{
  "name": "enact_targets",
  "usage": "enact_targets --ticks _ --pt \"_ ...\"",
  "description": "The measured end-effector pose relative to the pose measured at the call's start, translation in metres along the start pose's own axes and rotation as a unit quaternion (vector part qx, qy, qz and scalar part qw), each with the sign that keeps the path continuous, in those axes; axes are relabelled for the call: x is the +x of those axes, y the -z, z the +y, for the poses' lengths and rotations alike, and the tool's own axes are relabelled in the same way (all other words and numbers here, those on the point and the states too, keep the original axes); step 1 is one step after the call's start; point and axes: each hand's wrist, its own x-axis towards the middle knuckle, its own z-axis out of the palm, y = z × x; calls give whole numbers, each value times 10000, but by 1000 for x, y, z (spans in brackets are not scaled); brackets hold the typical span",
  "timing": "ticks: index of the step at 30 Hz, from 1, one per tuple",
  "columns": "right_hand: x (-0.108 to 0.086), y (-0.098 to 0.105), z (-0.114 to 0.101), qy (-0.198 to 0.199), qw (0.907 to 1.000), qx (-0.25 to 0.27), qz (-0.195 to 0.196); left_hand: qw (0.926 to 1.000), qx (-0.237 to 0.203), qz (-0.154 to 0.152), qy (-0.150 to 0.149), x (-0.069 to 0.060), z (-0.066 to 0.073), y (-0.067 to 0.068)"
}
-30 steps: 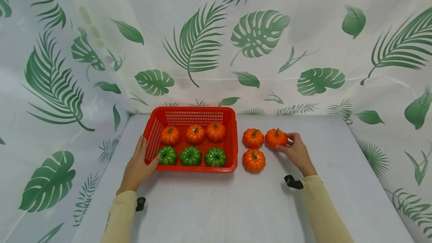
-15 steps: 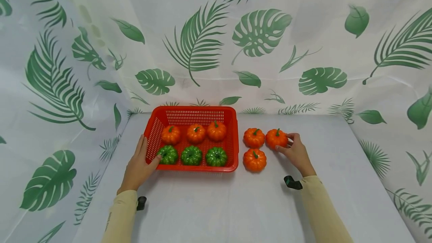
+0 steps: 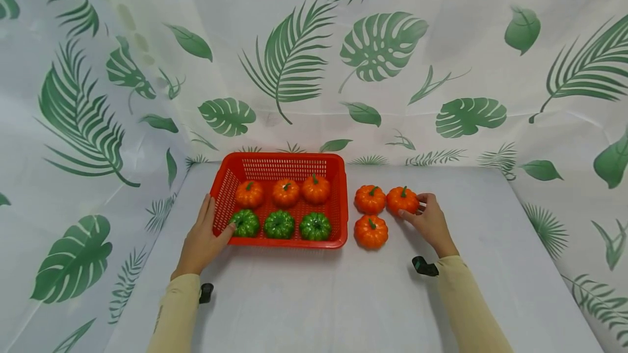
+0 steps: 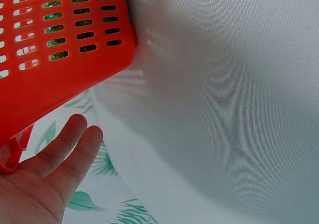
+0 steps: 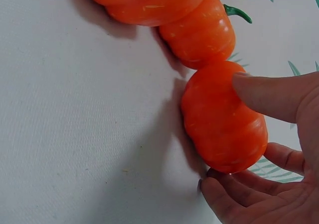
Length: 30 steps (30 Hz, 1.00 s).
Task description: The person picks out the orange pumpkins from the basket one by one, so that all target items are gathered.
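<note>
My left hand [image 3: 201, 244] holds the near left corner of a red plastic basket [image 3: 294, 243], its thumb over the rim beside a green pumpkin [image 3: 246, 224]. In the left wrist view, two fingers [image 4: 75, 157] stretch out beside the basket wall [image 4: 75, 79]; the thumb is hidden there. My right hand [image 3: 432, 225] grips a small orange pumpkin [image 3: 402, 201] from its right side. The right wrist view has the thumb on one side of this pumpkin [image 5: 224, 119] and the fingers around the other. It sits on the table, against another orange pumpkin [image 5: 202, 32].
Inside the basket, several pumpkins lie in two rows, orange ones [image 3: 286, 193] behind and green ones [image 3: 278, 225] in front. Two more orange pumpkins stand right of the basket, one behind [image 3: 370, 199] and one in front [image 3: 370, 232]. A leaf-patterned curtain [image 3: 314, 70] borders the white table [image 3: 314, 298].
The head view has shifted slightly. Both hands, the basket and the pumpkins keep their places on the table.
</note>
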Motion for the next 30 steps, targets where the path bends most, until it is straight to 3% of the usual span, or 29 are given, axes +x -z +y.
enact_targets --ticks 20,30 --pt "6 5 -9 426 9988 84 218 10000 4 -19 75 2 1 1" --pt "2 5 -37 737 9961 322 371 10000 -17 9 29 2 -2 -1"
